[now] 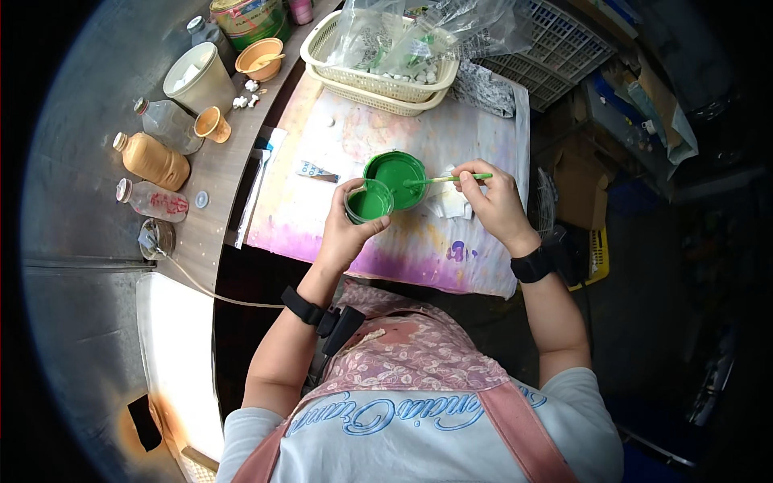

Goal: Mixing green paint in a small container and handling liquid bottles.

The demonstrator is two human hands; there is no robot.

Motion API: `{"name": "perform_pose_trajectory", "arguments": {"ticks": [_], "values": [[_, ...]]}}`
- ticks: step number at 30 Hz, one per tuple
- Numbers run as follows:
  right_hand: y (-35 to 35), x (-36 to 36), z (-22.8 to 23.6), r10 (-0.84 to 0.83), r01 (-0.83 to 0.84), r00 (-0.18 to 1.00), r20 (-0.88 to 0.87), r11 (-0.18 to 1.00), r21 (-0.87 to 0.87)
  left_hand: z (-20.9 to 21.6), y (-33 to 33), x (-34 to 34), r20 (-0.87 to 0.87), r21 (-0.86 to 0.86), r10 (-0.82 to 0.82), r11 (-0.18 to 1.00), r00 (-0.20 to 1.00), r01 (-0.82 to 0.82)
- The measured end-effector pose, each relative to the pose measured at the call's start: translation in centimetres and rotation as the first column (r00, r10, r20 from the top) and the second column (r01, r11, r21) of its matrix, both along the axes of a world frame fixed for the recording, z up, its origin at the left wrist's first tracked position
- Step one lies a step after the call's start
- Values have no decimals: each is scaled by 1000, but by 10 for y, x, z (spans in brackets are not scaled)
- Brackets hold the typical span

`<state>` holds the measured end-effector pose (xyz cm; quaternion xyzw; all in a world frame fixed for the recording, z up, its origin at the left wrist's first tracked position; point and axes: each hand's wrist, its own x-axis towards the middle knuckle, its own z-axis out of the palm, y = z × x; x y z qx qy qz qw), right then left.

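My left hand (343,235) is closed around a small clear cup (369,220) partly filled with green paint. The cup is tilted slightly and overlaps the near left rim of a larger round tub (388,154) of the same green paint; I cannot tell if they touch. Between the fingertips of my right hand (501,208) is a thin stick (444,179), smeared green at both ends. Its tip reaches into the tub's paint. Crumpled white paper (456,205) lies under the stick. A small printed sachet (317,171) rests left of the tub.
A paint-stained sheet (354,262) covers the table. Cream baskets (386,103) holding plastic bags and small white pieces stand at the far side. Bottles (153,161), a white bucket (197,76) and orange cups (212,125) line the left shelf. Grey crates (555,48) are at far right.
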<state>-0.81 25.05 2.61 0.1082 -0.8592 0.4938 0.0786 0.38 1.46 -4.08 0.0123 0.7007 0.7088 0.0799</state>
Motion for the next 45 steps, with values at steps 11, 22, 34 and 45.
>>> {"name": "perform_pose_trajectory", "arguments": {"ticks": [11, 22, 34, 45], "values": [[1, -33, -32, -206, 212, 968, 146, 977, -28, -6, -8, 3, -20, -8, 18, 1000, 1000, -18], [-10, -29, -6, -161, 162, 987, -18, 977, 141, -6, -11, 4, -10, 29, 33, 999, 999, -33], [-20, 20, -8, -20, 22, 1000, -18, 985, 170, -5, -18, 8, -38, 0, 41, 999, 998, -41], [-19, 35, -2, 48, -43, 999, -14, 976, 215, -4, -22, 12, -24, 16, 11, 1000, 1000, -11]]}}
